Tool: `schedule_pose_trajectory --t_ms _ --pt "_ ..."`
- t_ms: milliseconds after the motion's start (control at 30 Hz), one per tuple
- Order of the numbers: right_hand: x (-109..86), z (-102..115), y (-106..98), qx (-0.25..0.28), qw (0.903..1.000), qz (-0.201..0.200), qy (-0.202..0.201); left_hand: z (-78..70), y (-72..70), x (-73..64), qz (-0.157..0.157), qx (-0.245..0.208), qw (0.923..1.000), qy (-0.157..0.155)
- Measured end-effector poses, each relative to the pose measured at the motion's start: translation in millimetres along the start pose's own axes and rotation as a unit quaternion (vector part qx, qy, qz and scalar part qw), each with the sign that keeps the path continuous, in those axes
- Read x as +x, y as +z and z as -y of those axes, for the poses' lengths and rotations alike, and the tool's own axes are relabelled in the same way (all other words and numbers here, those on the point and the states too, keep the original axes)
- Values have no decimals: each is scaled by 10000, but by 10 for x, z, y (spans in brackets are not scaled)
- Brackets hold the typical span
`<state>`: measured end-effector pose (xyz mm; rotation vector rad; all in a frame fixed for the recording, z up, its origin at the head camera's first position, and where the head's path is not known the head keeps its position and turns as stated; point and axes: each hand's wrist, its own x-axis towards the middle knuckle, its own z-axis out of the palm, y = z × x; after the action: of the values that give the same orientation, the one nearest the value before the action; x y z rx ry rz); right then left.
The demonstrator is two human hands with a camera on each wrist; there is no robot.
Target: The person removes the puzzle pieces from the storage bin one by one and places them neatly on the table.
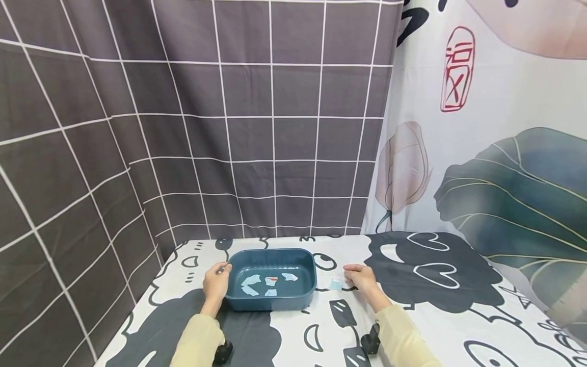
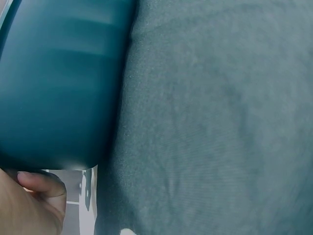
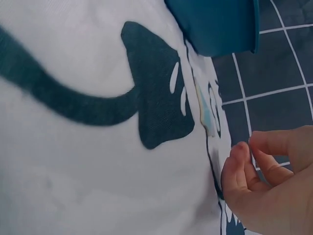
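A dark teal rectangular tub stands on the cloth-covered table in the head view. Several torn-looking pale blue and white scraps lie in it, and one scrap carries a red-orange patch. At the tub's left end, my left hand grips the rim; in the left wrist view its curled fingers are against the tub wall. My right hand hovers right of the tub, fingers loosely bent and holding nothing. Close by its fingertips, a light blue scrap lies on the cloth.
A white cloth with dark cartoon drawings covers the table. Behind it hangs a dark grey curtain with white grid lines. To the right hangs a white curtain with painted leaves. A black band is at the right wrist.
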<state>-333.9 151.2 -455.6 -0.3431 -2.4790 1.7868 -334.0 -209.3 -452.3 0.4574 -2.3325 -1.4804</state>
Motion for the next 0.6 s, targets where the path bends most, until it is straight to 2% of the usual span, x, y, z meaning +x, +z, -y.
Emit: schedule_pose_trajectory --t_ms 100,133,167,300,333,367,433,600 --pt "8 15 11 147 9998 59 -112 7 -1 3 2 7 10000 9" --pt "56 -32 17 340 9984 192 -413 9 -1 6 -3 11 10000 18" --pt "50 -12 32 421 9974 254 -528 10 -3 7 -4 6 10000 20" --pt "-60 208 153 838 9923 459 -787 12 -9 4 6 -16 10000 26" --pt "-88 269 203 929 9910 492 -830 10 -11 1 1 -26 10000 31" --pt "-156 387 263 885 9931 403 -655 9 -12 -1 -2 -38 10000 33" --pt "-214 496 377 1059 9904 469 -758 4 -13 -8 1 -44 10000 48" --pt "-362 601 673 1186 9833 873 -1066 -17 -4 -22 -34 -11 10000 60"
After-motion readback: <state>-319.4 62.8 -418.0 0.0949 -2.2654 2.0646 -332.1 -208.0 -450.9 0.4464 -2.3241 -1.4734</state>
